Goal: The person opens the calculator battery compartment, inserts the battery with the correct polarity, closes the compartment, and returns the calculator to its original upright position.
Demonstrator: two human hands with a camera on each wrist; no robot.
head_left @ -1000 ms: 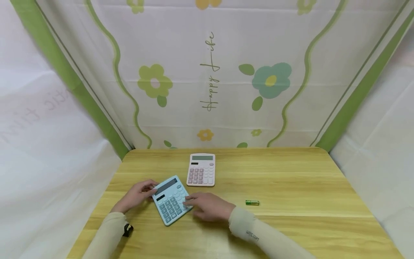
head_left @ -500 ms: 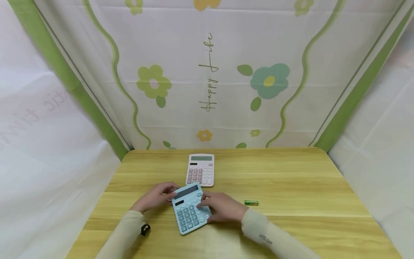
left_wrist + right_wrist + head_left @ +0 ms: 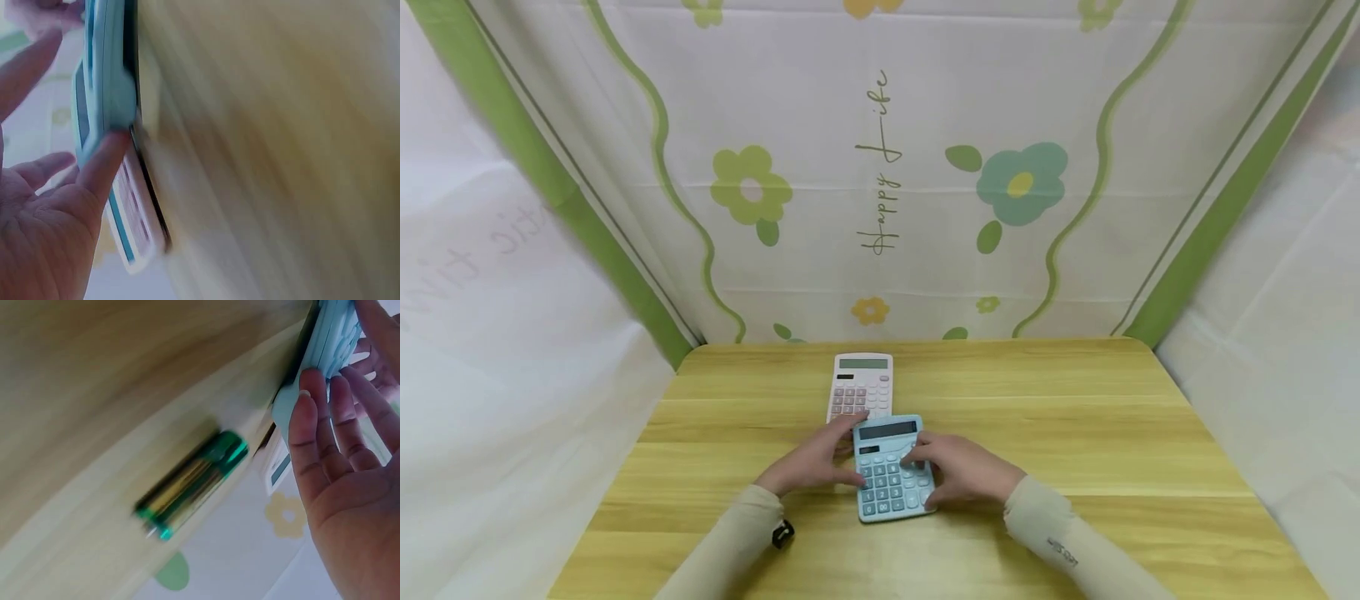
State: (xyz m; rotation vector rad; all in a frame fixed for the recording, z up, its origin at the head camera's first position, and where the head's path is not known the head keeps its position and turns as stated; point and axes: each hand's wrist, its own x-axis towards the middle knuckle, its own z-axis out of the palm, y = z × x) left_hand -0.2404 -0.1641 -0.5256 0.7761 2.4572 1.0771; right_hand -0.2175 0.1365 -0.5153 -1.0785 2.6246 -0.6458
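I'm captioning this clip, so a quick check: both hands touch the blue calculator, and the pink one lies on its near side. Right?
Not quite: the pink calculator lies on the far side of the blue calculator, as the head view shows. The left hand and right hand do touch the blue one.

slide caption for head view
Right hand holds, left hand touches, a light blue rectangular calculator partly hiding a pale pink calculator on a wood-grain table

Flowered curtain (image 3: 932, 196) behind wooden table (image 3: 1052, 433)
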